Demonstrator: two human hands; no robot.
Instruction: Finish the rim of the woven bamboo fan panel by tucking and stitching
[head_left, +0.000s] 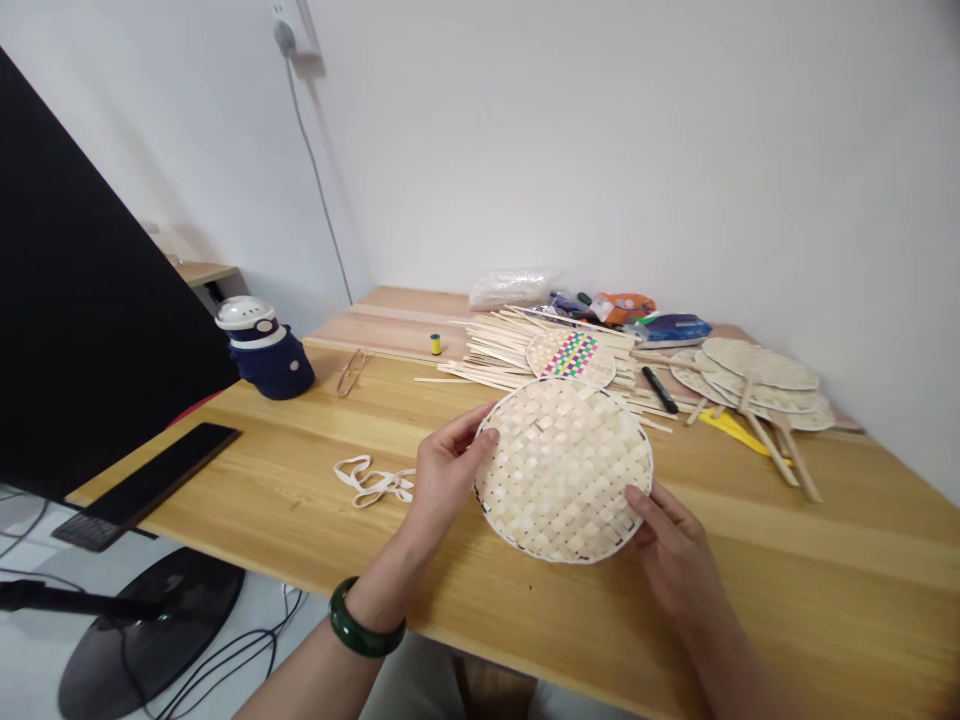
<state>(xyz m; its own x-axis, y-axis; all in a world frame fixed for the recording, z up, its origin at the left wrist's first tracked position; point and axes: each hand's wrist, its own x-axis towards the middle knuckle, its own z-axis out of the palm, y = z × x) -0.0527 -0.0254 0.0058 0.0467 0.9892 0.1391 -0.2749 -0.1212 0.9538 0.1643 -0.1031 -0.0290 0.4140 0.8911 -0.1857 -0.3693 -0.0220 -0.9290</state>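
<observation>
A round woven bamboo disc [564, 468] with a dark-and-white rim is held just above the wooden table [825, 560]. My left hand [444, 478] grips its left edge, thumb on top. My right hand [670, 545] pinches its lower right edge. A green bangle [365, 628] circles my left wrist. Behind the disc lies a second woven disc [570, 356] with a coloured checked centre, resting on a pile of bamboo strips [495, 352].
Several woven fans with handles [757, 385] lie at the right, beside a yellow tool [731, 428] and a black pen [660, 390]. A white cord [373, 482] lies left of my hand. A dark blue appliance [266, 350], glasses [351, 372], a black monitor [82, 300] stand left.
</observation>
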